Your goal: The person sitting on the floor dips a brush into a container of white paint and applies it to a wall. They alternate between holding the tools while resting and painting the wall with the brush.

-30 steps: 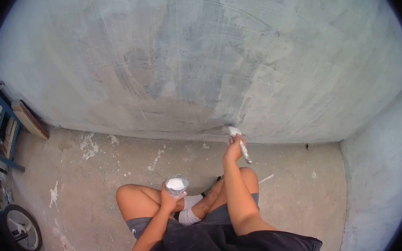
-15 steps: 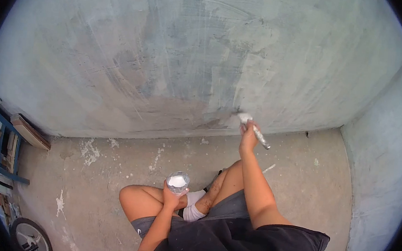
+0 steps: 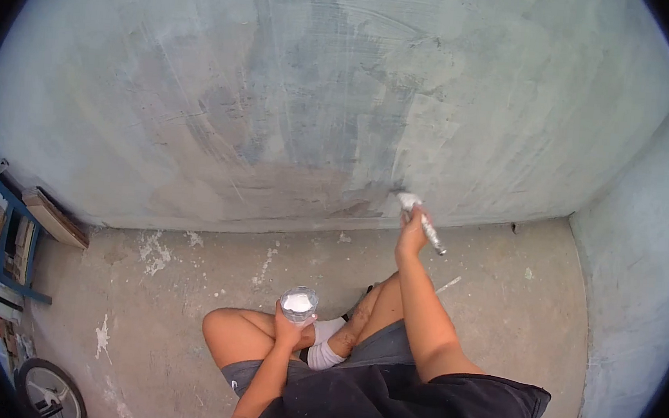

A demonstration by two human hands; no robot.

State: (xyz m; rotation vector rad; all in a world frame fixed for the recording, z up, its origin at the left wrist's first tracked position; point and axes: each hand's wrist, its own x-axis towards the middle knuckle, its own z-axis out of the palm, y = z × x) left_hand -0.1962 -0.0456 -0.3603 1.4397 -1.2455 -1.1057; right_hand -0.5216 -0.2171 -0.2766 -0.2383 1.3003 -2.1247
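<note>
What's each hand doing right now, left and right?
Left hand: closed around a small cup of white paint.
Right hand: closed on a paintbrush, bristles against the wall.

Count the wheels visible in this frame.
1. A single wheel lies at the bottom left on the concrete floor, partly cut by the lens edge. Others may be hidden beyond that edge.

The wall (image 3: 320,98) is grey-blue with paler streaks. The floor (image 3: 186,292) is tan, splashed white. The cup (image 3: 298,304) holds white paint; the brush (image 3: 420,220) is white-coated. Shorts (image 3: 386,347) grey, shirt (image 3: 413,412) black, sock (image 3: 323,356) white, frame (image 3: 6,238) blue.
</note>
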